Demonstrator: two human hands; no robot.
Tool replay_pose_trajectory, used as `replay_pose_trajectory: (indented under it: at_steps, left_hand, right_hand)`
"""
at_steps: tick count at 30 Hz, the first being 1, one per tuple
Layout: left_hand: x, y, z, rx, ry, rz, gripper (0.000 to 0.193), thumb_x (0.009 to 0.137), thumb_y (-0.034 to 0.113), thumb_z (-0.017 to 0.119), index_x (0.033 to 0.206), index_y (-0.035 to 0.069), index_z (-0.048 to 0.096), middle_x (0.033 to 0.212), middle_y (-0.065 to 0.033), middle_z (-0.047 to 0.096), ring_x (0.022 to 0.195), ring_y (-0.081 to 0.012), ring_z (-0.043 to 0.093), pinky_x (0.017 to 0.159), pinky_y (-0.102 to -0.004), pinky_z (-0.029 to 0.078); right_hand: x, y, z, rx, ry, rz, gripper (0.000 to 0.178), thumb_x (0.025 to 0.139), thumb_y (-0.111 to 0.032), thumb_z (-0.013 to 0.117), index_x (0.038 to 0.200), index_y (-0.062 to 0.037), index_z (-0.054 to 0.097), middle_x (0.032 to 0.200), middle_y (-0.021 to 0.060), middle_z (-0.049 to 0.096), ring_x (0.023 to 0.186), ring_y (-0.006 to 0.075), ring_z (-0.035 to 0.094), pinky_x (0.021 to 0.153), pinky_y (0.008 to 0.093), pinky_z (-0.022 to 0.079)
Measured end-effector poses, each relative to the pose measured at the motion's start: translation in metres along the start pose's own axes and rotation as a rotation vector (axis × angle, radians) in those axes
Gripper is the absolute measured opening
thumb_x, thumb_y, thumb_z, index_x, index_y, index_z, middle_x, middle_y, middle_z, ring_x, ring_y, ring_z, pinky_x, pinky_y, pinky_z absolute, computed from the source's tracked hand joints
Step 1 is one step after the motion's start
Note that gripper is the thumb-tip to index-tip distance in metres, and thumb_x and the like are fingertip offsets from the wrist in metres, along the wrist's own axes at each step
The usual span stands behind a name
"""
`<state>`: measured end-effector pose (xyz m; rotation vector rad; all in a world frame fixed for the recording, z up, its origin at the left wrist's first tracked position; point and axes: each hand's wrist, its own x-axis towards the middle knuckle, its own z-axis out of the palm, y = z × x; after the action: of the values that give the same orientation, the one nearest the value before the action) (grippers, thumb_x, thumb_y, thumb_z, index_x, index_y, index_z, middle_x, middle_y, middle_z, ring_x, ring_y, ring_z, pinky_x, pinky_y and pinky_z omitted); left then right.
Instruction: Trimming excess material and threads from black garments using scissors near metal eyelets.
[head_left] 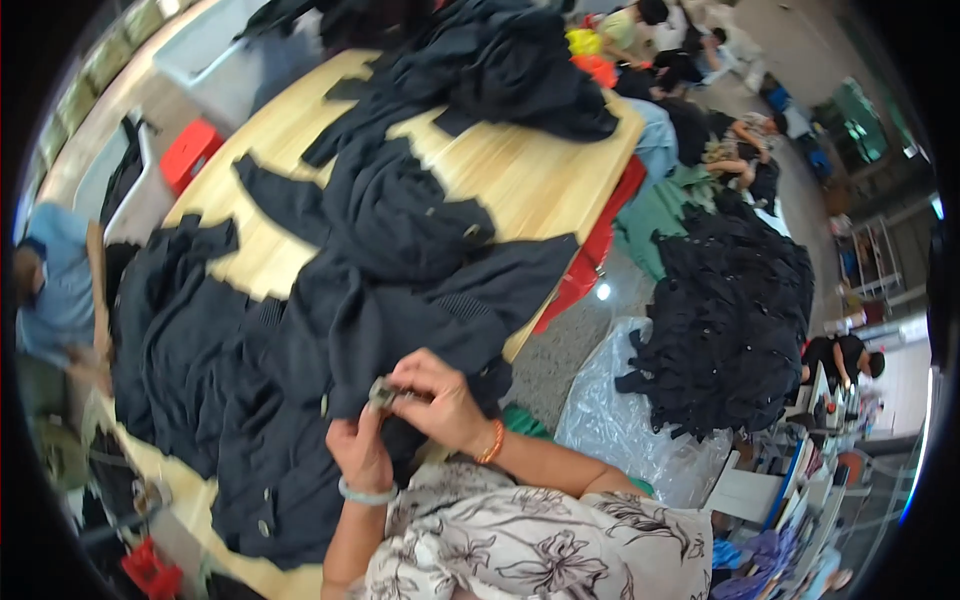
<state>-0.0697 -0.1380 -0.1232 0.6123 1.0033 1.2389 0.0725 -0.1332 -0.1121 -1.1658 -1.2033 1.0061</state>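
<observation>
Both my hands are close together over the near edge of a heap of black knit garments [370, 320]. Pinched in the fingers of my right hand [445, 408], which wears an orange bracelet, is a small greyish object [381, 393]; blur hides its exact kind. Just below it, my left hand [362, 458], with a pale bangle at the wrist, is closed with thumb and finger pressed together. Whatever lies between those fingertips is too small to tell. A black garment with a few buttons [265, 526] spreads to the left of my hands.
The garments lie on a rounded light wooden table [500, 165]. A co-worker in blue [62, 280] handles cloth at its left side. On the right, a large dark garment pile [725, 310] rests by clear plastic sheeting [605, 410]. A red stool [190, 155] stands beyond the table.
</observation>
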Motion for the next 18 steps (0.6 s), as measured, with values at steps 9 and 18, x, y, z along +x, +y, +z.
replay_pose_trajectory:
  at_steps: [9, 18]
  left_hand:
    - [-0.008, -0.005, 0.004, 0.016, 0.003, 0.077, 0.02, 0.086, -0.006, 0.065, 0.106, -0.003, 0.067, 0.102, -0.0071, 0.069, 0.09, -0.0114, 0.064, 0.086, -0.0258, 0.049]
    - [-0.007, 0.01, 0.0, -0.195, -0.145, -0.137, 0.014, 0.091, 0.007, 0.064, 0.102, -0.002, 0.067, 0.099, -0.0091, 0.069, 0.089, -0.017, 0.066, 0.085, -0.0304, 0.051]
  right_hand:
    - [-0.004, -0.004, -0.006, -0.16, 0.015, -0.103, 0.023, 0.076, 0.009, 0.071, 0.097, -0.0006, 0.072, 0.097, 0.0069, 0.067, 0.074, 0.0081, 0.062, 0.063, 0.0202, 0.049]
    - [-0.006, -0.015, -0.012, -0.337, -0.017, -0.307, 0.035, 0.064, 0.012, 0.064, 0.094, -0.0034, 0.07, 0.096, 0.008, 0.068, 0.067, 0.0164, 0.067, 0.058, 0.0252, 0.054]
